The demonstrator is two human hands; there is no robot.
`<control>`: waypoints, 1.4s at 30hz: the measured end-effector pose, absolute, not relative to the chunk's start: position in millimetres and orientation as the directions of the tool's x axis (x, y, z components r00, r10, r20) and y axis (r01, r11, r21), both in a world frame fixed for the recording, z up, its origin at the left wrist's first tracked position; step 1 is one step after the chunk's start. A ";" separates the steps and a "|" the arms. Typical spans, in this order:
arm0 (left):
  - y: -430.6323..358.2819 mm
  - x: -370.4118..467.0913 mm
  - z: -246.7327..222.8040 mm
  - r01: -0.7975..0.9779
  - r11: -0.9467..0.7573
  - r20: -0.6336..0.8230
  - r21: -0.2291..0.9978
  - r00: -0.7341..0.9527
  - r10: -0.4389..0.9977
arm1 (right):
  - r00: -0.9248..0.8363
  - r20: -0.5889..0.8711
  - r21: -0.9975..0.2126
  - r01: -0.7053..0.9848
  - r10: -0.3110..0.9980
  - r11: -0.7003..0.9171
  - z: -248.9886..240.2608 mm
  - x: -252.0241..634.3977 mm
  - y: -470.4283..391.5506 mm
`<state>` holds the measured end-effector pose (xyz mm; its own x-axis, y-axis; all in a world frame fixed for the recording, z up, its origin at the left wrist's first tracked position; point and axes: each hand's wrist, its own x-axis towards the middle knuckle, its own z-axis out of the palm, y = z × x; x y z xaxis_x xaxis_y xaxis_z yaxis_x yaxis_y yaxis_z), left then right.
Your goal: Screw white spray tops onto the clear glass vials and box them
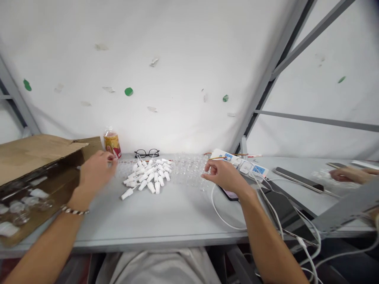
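Observation:
My left hand [99, 169] is over the table between the cardboard box and the white caps, its fingers blurred by motion. My right hand [220, 173] is curled, thumb and fingertips close together, at the right end of a group of clear glass or plastic pieces [186, 167]; what it holds, if anything, is too small to tell. White caps with thin stems [151, 173] lie heaped mid-table. The open cardboard box [44, 152] at the left contains clear bottles with white tops [38, 193].
A drink bottle [112, 142] and black glasses [147, 153] stand along the wall. A power strip [254, 169], white cables [222, 221], a phone [299, 179] and a dark device [287, 213] lie right. Another person's hand [349, 174] is far right, beyond a metal frame [349, 209].

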<state>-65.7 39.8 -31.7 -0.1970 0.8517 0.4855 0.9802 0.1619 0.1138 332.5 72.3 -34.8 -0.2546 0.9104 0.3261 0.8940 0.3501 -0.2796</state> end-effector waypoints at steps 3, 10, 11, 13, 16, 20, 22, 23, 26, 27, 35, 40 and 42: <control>42.7 -106.0 -27.9 0.926 0.365 0.302 0.100 -0.377 0.876 | -0.234 0.385 -0.277 0.894 0.893 0.354 -33.6 329.9 69.9; 53.8 -141.0 -49.1 0.968 0.252 0.043 0.018 -0.252 0.967 | -0.287 0.403 -0.368 0.819 0.869 0.441 -31.7 325.0 64.4; 55.0 -139.1 -51.9 0.977 0.210 0.049 0.024 -0.211 0.976 | -0.295 0.402 -0.394 0.799 0.867 0.455 -30.9 324.2 62.8; 56.6 -133.5 -55.4 0.991 0.119 0.065 0.067 -0.123 0.990 | -0.312 0.397 -0.439 0.761 0.863 0.478 -27.9 321.6 58.0; 57.1 -125.5 -56.8 0.986 -0.020 0.078 0.166 0.007 0.997 | -0.340 0.383 -0.482 0.719 0.859 0.500 -21.8 314.5 48.0; 56.6 -124.9 -58.1 0.967 -0.052 0.064 0.247 0.038 0.997 | -0.375 0.385 -0.490 0.691 0.843 0.531 -16.8 304.2 38.0; 56.8 -128.9 -60.1 0.968 -0.018 0.071 0.252 0.001 0.997 | -0.399 0.375 -0.491 0.680 0.837 0.544 -17.1 301.0 36.6; 57.1 -131.1 -61.2 0.969 -0.005 0.078 0.248 -0.015 0.997 | -0.410 0.367 -0.494 0.675 0.835 0.548 -17.7 300.1 36.6; 57.8 -135.8 -63.3 0.972 0.010 0.097 0.234 -0.034 0.995 | -0.427 0.352 -0.498 0.668 0.833 0.553 -20.0 299.3 38.0; 57.7 -136.1 -62.7 0.973 0.010 0.107 0.230 -0.035 0.994 | -0.428 0.349 -0.500 0.667 0.834 0.552 -20.5 299.3 38.3; 39.7 -96.8 -27.8 0.985 0.099 0.412 0.143 -0.151 0.899 | -0.401 0.380 -0.601 0.578 0.833 0.552 -18.1 288.0 32.2; 3.3 -36.1 -20.7 0.920 -0.391 0.776 0.001 0.246 0.581 | -0.473 0.382 -0.658 0.464 0.794 0.593 -20.8 265.7 21.9; -13.9 -9.9 -22.8 0.784 -0.592 0.808 -0.188 0.466 0.361 | -0.532 0.353 -0.694 0.403 0.770 0.597 -24.2 257.0 16.6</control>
